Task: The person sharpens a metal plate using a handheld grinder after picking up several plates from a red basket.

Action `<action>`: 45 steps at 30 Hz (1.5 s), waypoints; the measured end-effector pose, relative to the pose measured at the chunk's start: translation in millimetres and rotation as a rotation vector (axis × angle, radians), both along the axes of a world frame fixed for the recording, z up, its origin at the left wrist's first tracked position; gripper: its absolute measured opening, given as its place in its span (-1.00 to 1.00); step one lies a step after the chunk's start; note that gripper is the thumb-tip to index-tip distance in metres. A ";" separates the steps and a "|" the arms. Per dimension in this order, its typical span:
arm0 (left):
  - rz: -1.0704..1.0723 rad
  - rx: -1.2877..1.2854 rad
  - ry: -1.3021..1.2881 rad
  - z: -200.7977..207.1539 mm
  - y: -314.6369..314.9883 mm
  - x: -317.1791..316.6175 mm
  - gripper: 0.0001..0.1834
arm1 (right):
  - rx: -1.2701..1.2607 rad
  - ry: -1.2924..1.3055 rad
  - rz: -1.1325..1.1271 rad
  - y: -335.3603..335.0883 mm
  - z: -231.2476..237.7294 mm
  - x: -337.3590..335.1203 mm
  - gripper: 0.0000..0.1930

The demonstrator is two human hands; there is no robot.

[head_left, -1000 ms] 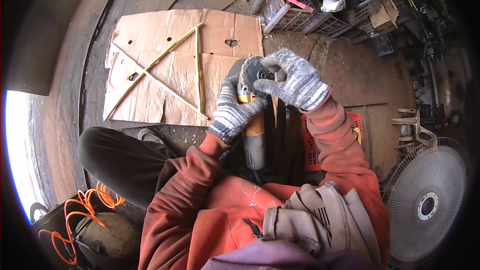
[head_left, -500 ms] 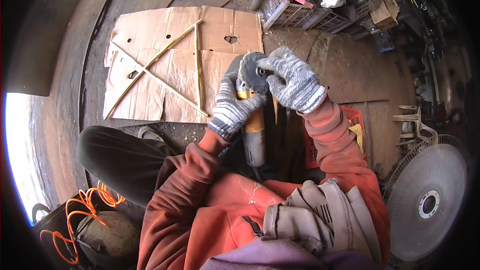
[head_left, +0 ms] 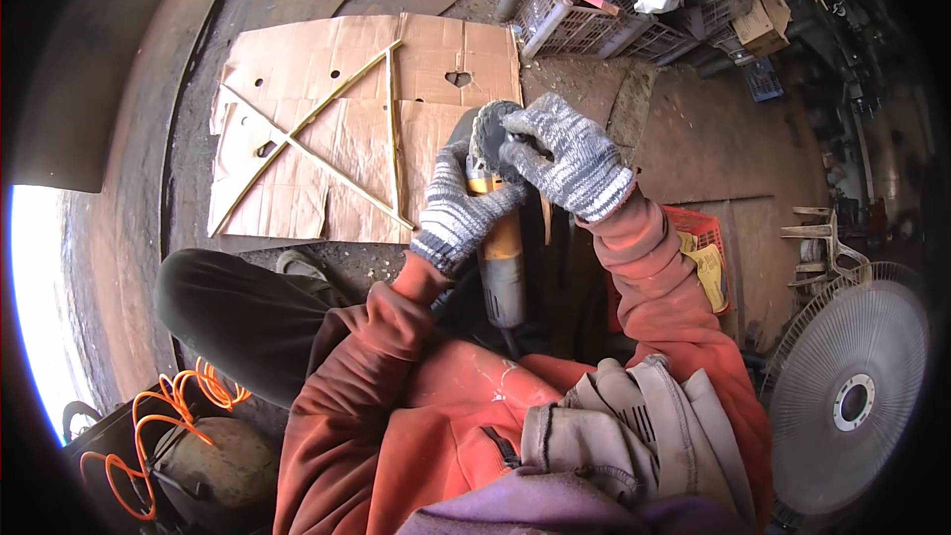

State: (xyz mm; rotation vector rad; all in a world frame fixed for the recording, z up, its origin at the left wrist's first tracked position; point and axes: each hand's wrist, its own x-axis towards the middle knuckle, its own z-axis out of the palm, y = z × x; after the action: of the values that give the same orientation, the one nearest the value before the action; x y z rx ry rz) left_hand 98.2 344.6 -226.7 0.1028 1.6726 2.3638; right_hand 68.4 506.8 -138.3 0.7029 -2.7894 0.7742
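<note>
My left hand [head_left: 458, 206], in a grey-and-white knit glove, is wrapped round the neck of an angle grinder [head_left: 503, 282] with a yellow and grey body. The tool stands upright between my legs, its head up and its cord end toward me. A worn grey disc [head_left: 487, 139] with a ragged rim is on the head, its face turned up toward me. My gloved right hand [head_left: 575, 160] is closed at the middle of that disc, thumb and fingers pinched on the hub nut. The fingers mostly hide the nut.
Ahead lies a cardboard sheet [head_left: 436, 59] bearing thin rods [head_left: 342, 94] in a crossed shape. Crates [head_left: 565, 25] stand at the far right. A red basket [head_left: 698, 228] and a large fan [head_left: 842, 376] are on my right. An orange coiled hose [head_left: 149, 426] sits at near left.
My right fingers have moved slightly left and closed over the hub, which showed before. My left hand and the grinder have stayed almost where they were.
</note>
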 end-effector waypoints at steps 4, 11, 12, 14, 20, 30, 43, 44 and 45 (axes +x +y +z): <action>0.001 -0.072 -0.002 1.4 -3.2 -0.5 -0.37 | -0.167 0.167 -0.025 5.8 -18.1 -6.5 -0.81; 0.167 -0.014 0.141 -10.3 7.3 0.5 -0.21 | -1.192 -0.580 -0.440 39.4 -52.7 -1.5 -0.86; 0.131 0.099 0.070 -8.4 7.1 0.5 -0.16 | -1.193 -0.575 -0.445 42.3 -60.0 -2.3 -0.86; 0.148 0.189 0.016 5.2 0.7 0.3 -0.32 | -1.248 -0.689 -0.474 37.1 -71.7 -7.5 -0.82; 0.050 0.286 -0.036 6.1 -10.2 -5.6 -0.34 | -1.346 -0.546 -0.127 8.3 -77.3 -25.5 -0.84; 0.029 0.264 -0.020 3.5 -9.4 -3.7 -0.32 | -0.303 0.087 -0.024 -18.2 -18.6 -0.7 -0.86; -0.148 0.164 0.114 5.7 -4.3 -7.5 -0.08 | -1.138 -0.952 -0.327 9.0 -41.0 -11.1 -0.77; -0.139 0.083 0.168 6.3 -4.1 -7.6 -0.07 | -1.140 -0.954 -0.331 7.6 -42.1 -14.1 -0.77; -0.131 0.039 0.164 7.5 -1.5 -8.5 -0.05 | -0.966 -0.843 -0.295 6.7 -41.7 -16.3 -0.77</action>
State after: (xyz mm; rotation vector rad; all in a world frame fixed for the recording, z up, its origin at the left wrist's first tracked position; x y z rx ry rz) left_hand 89.8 343.1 -219.2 0.4104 1.6346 2.3456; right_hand 52.1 513.5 -180.0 -0.2792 -2.4077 2.4735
